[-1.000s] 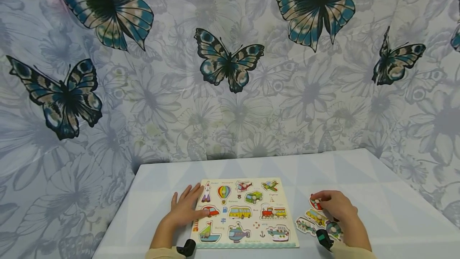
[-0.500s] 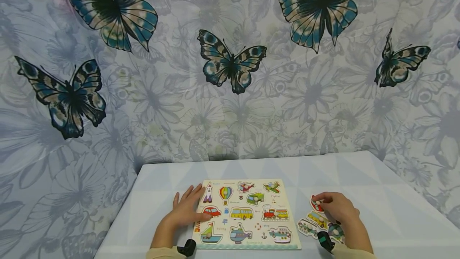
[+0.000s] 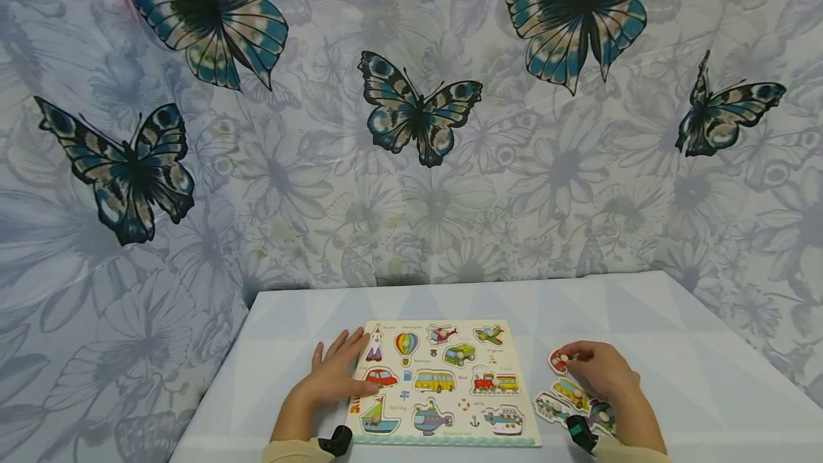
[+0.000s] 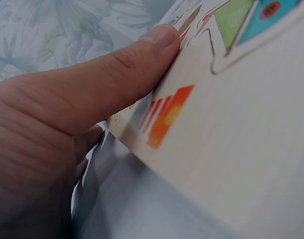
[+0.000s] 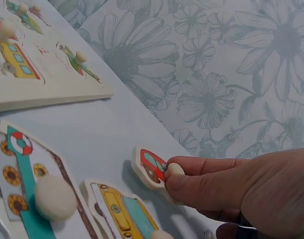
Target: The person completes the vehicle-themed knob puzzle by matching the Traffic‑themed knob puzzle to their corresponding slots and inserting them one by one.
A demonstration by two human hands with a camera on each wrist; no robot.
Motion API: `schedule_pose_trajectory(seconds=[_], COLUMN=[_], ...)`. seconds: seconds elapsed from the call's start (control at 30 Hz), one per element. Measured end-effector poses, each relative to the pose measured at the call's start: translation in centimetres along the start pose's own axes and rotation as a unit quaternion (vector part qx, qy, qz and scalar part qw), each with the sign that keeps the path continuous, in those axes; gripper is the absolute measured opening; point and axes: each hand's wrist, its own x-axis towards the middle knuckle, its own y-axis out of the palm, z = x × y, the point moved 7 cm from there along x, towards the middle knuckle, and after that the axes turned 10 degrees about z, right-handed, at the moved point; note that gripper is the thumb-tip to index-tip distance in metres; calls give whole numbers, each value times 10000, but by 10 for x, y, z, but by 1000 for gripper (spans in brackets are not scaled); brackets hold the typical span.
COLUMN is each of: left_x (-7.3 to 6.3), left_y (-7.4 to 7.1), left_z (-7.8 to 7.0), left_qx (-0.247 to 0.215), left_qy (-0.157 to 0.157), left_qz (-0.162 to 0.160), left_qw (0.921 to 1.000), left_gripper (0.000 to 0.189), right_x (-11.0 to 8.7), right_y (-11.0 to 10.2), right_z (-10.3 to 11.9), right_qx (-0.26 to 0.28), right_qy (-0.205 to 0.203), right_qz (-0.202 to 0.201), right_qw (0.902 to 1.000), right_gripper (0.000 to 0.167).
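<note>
My right hand [image 3: 601, 370] pinches a red car puzzle piece [image 5: 151, 165] by its round wooden knob [image 5: 175, 170]. The piece tilts just off the table, by a small cluster of other knobbed pieces. My left hand [image 3: 334, 374] lies along the left edge of a cream puzzle board [image 3: 444, 440], fingers spread, thumb [image 4: 142, 59] across the board's face near its red car picture [image 3: 381, 376]. In the cluster are a yellow bus piece [image 5: 114, 211], a ship piece [image 5: 27, 169] and another piece [image 3: 603, 414] partly hidden by the right wrist's black camera.
The board shows several vehicles, among them a balloon [image 3: 406, 346], a train [image 3: 495, 381] and a sailboat [image 3: 379, 416]. White table [image 3: 308, 309] surrounds it. Behind stands a wall covering [image 3: 437, 227] with flowers and butterflies.
My right hand has drawn the red car piece slightly left, away from the yellow bus piece. The left hand stays on the board. The head view has shifted a little.
</note>
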Motion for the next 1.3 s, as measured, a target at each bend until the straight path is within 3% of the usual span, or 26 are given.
schedule_pose_trajectory(seconds=[0.4, 0.67, 0.87, 1.3], left_x=[0, -1, -1, -1], left_y=[2, 2, 1, 2], left_z=[1, -1, -1, -1], left_qx=[-33, 8, 4, -37], left_qy=[5, -22, 15, -57], left_qz=[72, 53, 54, 112], left_qw=[10000, 10000, 10000, 9999], left_gripper=[105, 105, 104, 106], right_x=[3, 6, 5, 1], right_y=[-3, 5, 13, 36], right_z=[20, 32, 49, 90], right_qx=[-19, 266, 424, 184], right_qy=[-200, -218, -527, -1115], right_qz=[-212, -271, -314, -557], right_qw=[9996, 9990, 9972, 9920], right_gripper=[28, 31, 27, 15])
